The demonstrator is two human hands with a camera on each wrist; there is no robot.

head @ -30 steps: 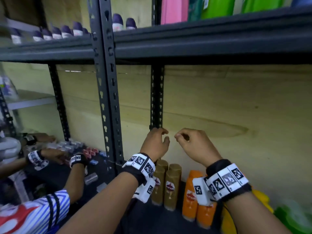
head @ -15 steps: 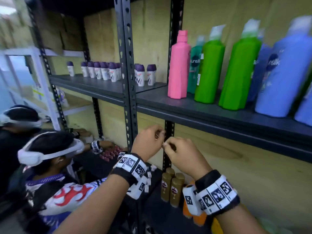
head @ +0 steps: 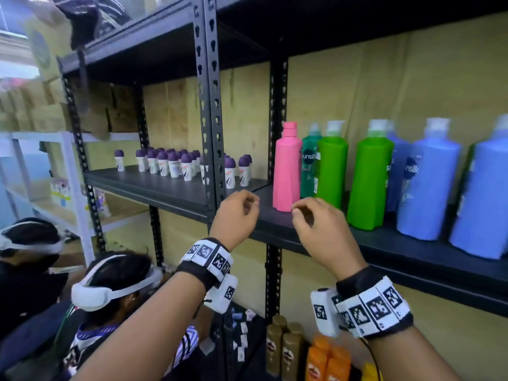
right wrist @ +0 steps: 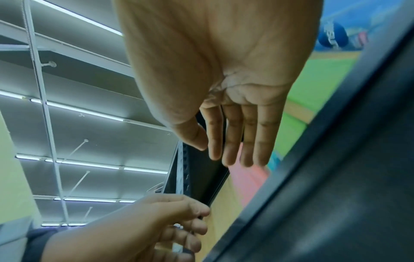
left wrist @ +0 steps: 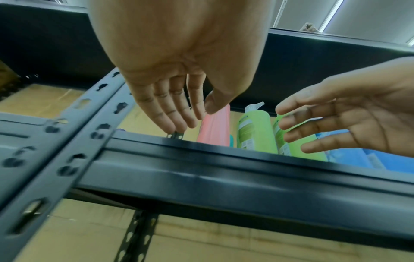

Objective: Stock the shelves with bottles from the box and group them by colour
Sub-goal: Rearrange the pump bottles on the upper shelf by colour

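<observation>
Both my hands are raised in front of the black middle shelf (head: pixel 412 257), and neither holds anything. My left hand (head: pixel 248 204) hovers by the shelf edge, left of a pink bottle (head: pixel 287 169), fingers loosely bent. My right hand (head: pixel 301 213) hangs just in front of that bottle's base. Right of the pink bottle stand a dark green bottle (head: pixel 309 163), two bright green bottles (head: pixel 371 177) and several blue bottles (head: pixel 428 182). In the left wrist view, relaxed fingers (left wrist: pixel 179 115) hang above the shelf beam (left wrist: pixel 246 168). The right wrist view shows my right hand's fingers (right wrist: pixel 230 150) nearly straight.
Small white bottles with purple caps (head: pixel 176 163) fill the left bay. A perforated upright post (head: pixel 209 105) divides the bays. Brown bottles (head: pixel 280 350) and orange bottles (head: pixel 327 364) stand on the lower shelf. A person in a white headset (head: pixel 110 287) crouches at lower left.
My view has lifted from the lower shelf to the middle shelf. Both hands rose with it, and their fingertips, together half a second ago, have moved apart.
</observation>
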